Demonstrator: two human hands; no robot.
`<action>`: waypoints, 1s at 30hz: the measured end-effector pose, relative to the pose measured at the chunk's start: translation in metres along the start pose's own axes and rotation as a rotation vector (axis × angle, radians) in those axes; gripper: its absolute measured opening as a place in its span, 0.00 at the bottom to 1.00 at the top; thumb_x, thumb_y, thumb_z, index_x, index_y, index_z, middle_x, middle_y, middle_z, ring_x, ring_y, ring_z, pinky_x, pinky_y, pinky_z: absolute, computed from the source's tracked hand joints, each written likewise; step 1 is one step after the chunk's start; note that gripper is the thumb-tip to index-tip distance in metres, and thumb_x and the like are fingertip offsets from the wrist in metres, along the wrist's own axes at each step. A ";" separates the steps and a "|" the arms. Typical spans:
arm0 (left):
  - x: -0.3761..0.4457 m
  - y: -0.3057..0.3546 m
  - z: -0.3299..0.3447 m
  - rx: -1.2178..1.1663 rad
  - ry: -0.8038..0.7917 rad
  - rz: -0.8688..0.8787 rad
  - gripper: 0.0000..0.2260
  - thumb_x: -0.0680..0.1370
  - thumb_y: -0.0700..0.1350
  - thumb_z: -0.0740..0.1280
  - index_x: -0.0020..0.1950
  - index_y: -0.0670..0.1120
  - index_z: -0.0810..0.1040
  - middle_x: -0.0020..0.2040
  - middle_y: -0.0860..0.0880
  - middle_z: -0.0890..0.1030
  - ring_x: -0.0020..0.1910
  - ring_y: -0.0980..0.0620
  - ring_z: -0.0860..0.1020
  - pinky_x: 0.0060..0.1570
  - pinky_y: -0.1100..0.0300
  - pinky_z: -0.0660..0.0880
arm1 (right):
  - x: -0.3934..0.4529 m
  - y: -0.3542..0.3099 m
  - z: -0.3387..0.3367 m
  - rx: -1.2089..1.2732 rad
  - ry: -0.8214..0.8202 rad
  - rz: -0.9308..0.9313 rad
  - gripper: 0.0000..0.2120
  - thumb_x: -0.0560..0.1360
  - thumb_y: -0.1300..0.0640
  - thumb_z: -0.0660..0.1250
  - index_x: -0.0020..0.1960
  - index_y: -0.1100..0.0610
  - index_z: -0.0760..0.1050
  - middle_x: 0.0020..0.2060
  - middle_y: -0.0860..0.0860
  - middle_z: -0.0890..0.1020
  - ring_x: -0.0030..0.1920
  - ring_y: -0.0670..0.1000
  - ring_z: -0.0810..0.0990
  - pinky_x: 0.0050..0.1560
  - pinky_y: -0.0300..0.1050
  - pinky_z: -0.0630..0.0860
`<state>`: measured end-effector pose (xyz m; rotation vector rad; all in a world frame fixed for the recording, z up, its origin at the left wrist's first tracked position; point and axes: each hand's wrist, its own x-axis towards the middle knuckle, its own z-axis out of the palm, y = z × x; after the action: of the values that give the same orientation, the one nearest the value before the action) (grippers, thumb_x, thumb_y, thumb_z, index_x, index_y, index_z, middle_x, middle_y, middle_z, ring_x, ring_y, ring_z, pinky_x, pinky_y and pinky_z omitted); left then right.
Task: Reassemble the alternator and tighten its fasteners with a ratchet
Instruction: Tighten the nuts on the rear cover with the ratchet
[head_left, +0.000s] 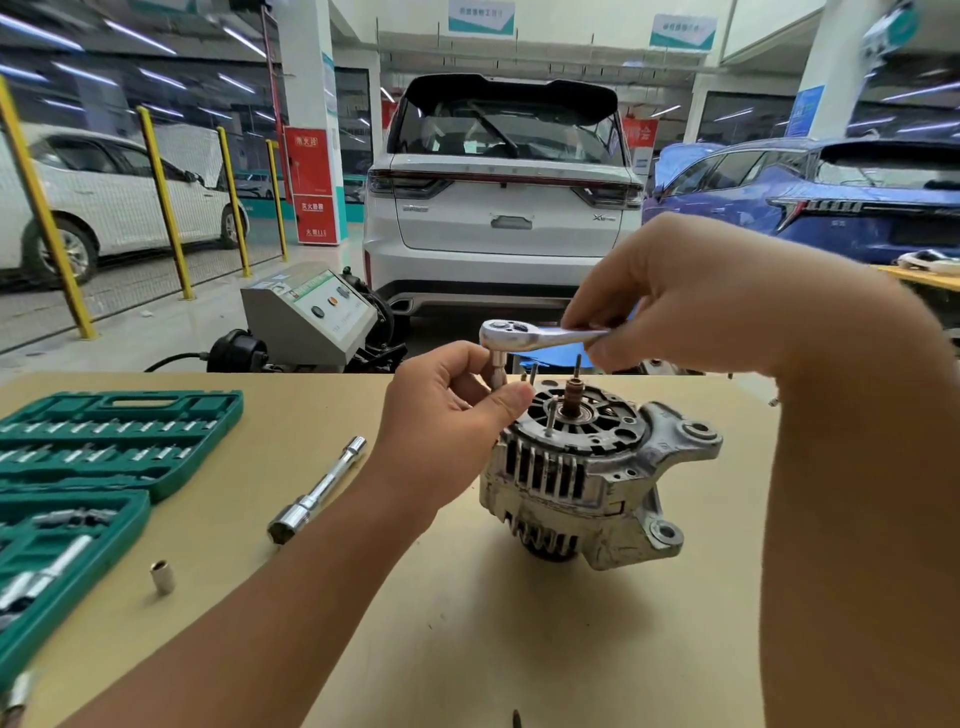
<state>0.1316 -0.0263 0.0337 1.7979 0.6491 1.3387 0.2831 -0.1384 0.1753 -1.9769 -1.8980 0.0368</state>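
The table, a smooth tan board, fills the lower frame. At centre right on it sits the alternator: a cast aluminium body, dull and scuffed, with ribbed cooling slots, lugged mounting ears and a black slotted end plate facing up, thin studs and a coppery shaft end standing out of it.

At the left edge lies the case, green moulded plastic, two trays of chrome bits. Between case and alternator lies a polished extension bar, and lower left stands a loose little socket.

The step in hand looks like tightening a fastener at the upper left rim of the end plate. The right hand pinches the handle of the chrome ratchet, fingers closed on it. The left hand curls round the socket stem under the ratchet head, steadying it. Next, the socket needs to be seated square on the fastener before the handle swings; the fastener itself is hidden by the thumb.
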 end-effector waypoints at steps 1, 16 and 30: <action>0.000 0.001 -0.001 -0.004 -0.020 0.002 0.05 0.76 0.44 0.77 0.43 0.48 0.82 0.27 0.56 0.73 0.27 0.57 0.67 0.27 0.63 0.69 | 0.004 0.001 0.002 -0.043 0.050 0.030 0.12 0.73 0.60 0.75 0.49 0.43 0.85 0.36 0.44 0.85 0.27 0.41 0.78 0.24 0.34 0.70; 0.000 0.013 -0.003 -0.143 -0.096 0.066 0.07 0.75 0.37 0.76 0.43 0.49 0.85 0.34 0.43 0.80 0.33 0.52 0.72 0.35 0.59 0.72 | 0.002 -0.015 0.008 -0.087 -0.023 -0.002 0.08 0.73 0.56 0.76 0.49 0.45 0.83 0.31 0.41 0.83 0.28 0.39 0.80 0.30 0.37 0.70; -0.001 0.014 -0.008 -0.155 -0.165 0.028 0.05 0.74 0.37 0.77 0.45 0.44 0.82 0.31 0.50 0.78 0.26 0.59 0.70 0.27 0.67 0.69 | 0.005 -0.021 0.012 -0.122 0.059 0.028 0.10 0.75 0.60 0.72 0.48 0.45 0.85 0.36 0.43 0.83 0.37 0.46 0.80 0.32 0.39 0.74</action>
<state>0.1229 -0.0322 0.0457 1.7739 0.4207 1.2093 0.2595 -0.1301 0.1718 -2.0601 -1.8753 -0.1309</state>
